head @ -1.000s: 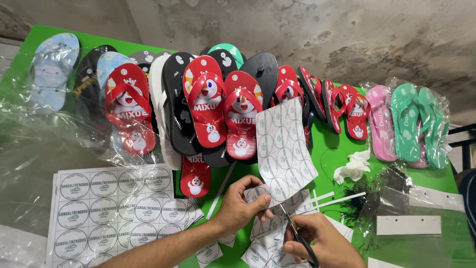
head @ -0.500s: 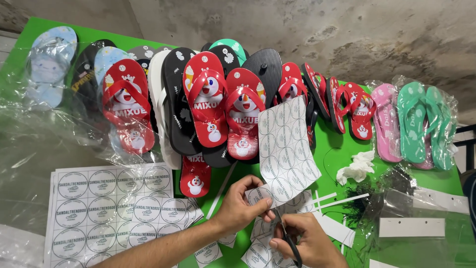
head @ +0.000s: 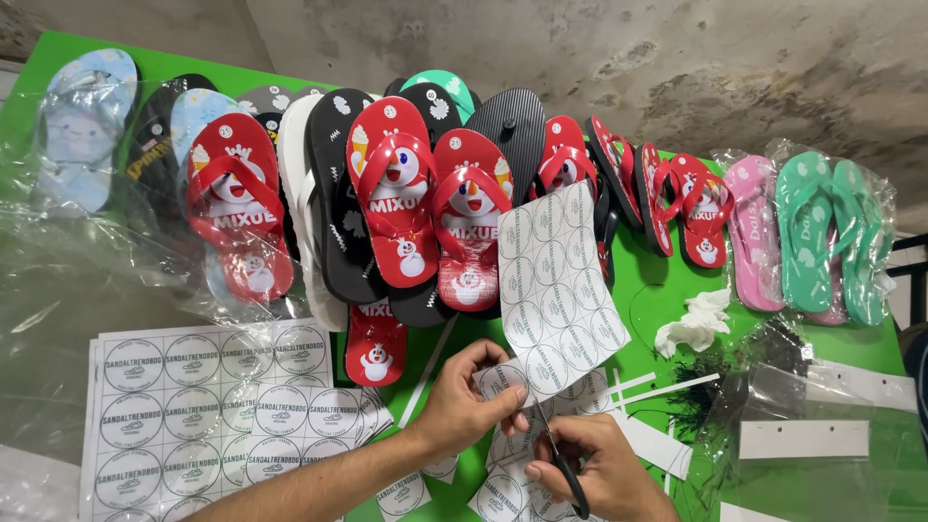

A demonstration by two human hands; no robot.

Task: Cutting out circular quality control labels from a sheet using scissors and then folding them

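My left hand [head: 469,401] pinches the lower edge of a white sheet of round printed labels [head: 561,285], which stands upright over the green table [head: 667,290]. My right hand [head: 599,469] grips black-handled scissors [head: 561,464], their blades pointing up into the bottom of that sheet, close to the left fingers. Cut label pieces [head: 503,478] lie under both hands.
Another full sheet of round labels [head: 193,406] lies at the left front. Many flip-flops, mostly red ones [head: 396,193], lie along the far edge, with pink and green pairs in plastic [head: 822,237] at right. White paper strips [head: 667,387], clear bags [head: 58,290] and a crumpled tissue [head: 696,319] lie around.
The scissors have shifted slightly left and upward toward the sheet's lower edge. The left hand keeps the sheet in about the same place.
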